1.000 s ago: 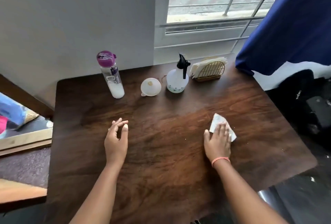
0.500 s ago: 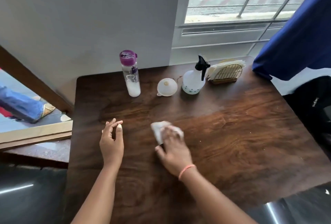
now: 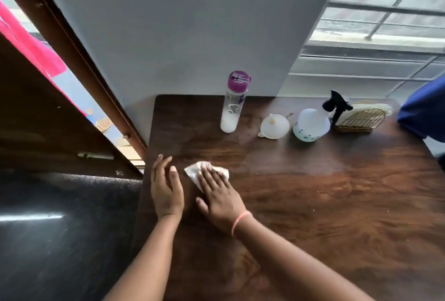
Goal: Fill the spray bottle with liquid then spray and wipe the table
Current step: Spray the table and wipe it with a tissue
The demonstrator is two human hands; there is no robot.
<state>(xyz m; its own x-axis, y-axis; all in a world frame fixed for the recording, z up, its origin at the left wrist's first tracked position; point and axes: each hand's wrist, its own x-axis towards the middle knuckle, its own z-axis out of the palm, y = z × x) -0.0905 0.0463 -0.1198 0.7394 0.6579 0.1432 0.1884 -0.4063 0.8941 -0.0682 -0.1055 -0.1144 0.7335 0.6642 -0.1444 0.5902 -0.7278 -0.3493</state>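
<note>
Nearest to us, our two bare forearms reach out over the dark brown wood-grain desk (image 3: 337,216), the right one wearing a thin orange band (image 3: 240,222) at the wrist. Our right hand (image 3: 220,198) lies flat with its fingers straight, pressing down on a crumpled white tissue (image 3: 192,171) near the desk's left side; the tissue's corners show on both sides of the fingertips. Just to the left of it, our left hand (image 3: 166,191) rests on the desk close to the left edge, fingers relaxed and together, holding nothing. The two hands sit side by side, near but apart. Farther off, along the back edge by the grey wall, stands a tall clear bottle with a purple cap (image 3: 233,103), upright, with white liquid in its lower part. To its right lies a small white plastic funnel (image 3: 274,126), then the round white spray bottle with a black trigger head (image 3: 311,124), upright, and just beside that a gold wire holder (image 3: 360,120) with pale napkins in it. Beyond them a barred window shows.
</note>
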